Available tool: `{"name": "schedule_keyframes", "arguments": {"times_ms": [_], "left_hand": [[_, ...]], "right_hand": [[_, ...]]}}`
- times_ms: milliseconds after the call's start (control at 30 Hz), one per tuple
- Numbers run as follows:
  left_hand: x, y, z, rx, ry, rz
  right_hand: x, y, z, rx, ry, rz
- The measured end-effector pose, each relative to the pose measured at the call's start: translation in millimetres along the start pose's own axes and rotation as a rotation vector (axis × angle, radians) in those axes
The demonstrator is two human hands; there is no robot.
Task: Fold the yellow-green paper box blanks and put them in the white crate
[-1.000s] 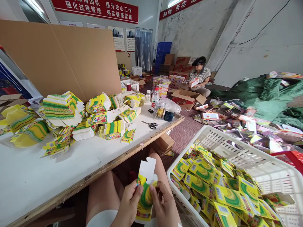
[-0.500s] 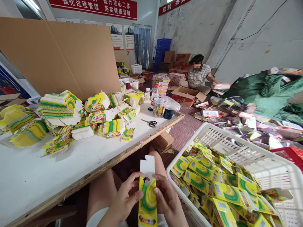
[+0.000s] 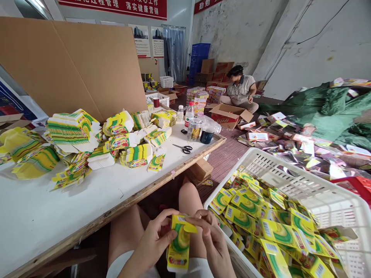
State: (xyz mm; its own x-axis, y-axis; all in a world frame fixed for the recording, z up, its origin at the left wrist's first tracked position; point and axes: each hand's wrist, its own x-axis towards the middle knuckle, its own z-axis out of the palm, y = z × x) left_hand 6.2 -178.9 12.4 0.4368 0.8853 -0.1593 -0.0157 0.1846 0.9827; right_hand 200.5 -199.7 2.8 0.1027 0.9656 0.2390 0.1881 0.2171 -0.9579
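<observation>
Over my lap, both hands grip one small yellow and green carton (image 3: 179, 245). My left hand (image 3: 152, 241) pinches its left side with thumb and fingers. My right hand (image 3: 213, 241) holds the right side, a finger pressing the top flap down over the carton's mouth. The carton stands upright between my knees. To the right, a white plastic crate (image 3: 292, 181) holds many folded cartons of the same kind (image 3: 261, 224).
A white table (image 3: 43, 216) at left carries stacks of flat carton blanks (image 3: 69, 129), scissors (image 3: 183, 148), bottles and a jar (image 3: 194, 129). Large brown cardboard sheets (image 3: 75, 65) lean behind. Another person (image 3: 240, 90) sits on the floor far back among boxes. Packaging litters the floor at right.
The carton's white top flap, standing up a second ago, is now folded down and closed. My hands have stayed over my lap.
</observation>
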Motion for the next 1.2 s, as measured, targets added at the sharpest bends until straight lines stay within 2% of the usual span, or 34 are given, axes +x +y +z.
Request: {"name": "schedule_keyframes", "arguments": {"times_ms": [67, 133, 200, 367, 600, 767, 933, 1100, 1200], "left_hand": [[0.3, 1.0, 0.2, 0.114, 0.039, 0.023], [0.0, 3.0, 1.3, 0.17, 0.028, 0.037], [-0.4, 5.4, 2.2, 0.187, 0.019, 0.049], [0.2, 6.2, 2.4, 0.208, 0.039, 0.065], [-1.5, -1.6, 1.6, 0.268, 0.03, 0.048], [-2.7, -1.3, 3.3, 0.25, 0.07, 0.016], [0.3, 7.4, 8.7, 0.191, 0.057, 0.027], [5.1, 15.0, 4.2, 0.012, 0.042, -0.03], [7.8, 12.5, 6.4, -0.033, 0.028, -0.016]], "right_hand": [[0.8, -3.1, 0.7, 0.011, -0.063, 0.106], [1.9, -7.0, 1.3, 0.058, -0.114, 0.209], [3.1, -11.8, -0.2, 0.139, -0.15, 0.243], [6.7, -17.5, -5.1, 0.211, -0.205, 0.262], [7.4, 2.3, 7.6, -0.091, -0.139, 0.237], [5.5, 5.7, 11.5, -0.16, -0.177, 0.235], [5.4, 5.2, 13.3, -0.246, -0.09, 0.244], [7.2, 1.2, 3.7, -0.136, -0.118, 0.143], [7.9, 2.0, 0.5, 0.032, -0.067, 0.182]]}}
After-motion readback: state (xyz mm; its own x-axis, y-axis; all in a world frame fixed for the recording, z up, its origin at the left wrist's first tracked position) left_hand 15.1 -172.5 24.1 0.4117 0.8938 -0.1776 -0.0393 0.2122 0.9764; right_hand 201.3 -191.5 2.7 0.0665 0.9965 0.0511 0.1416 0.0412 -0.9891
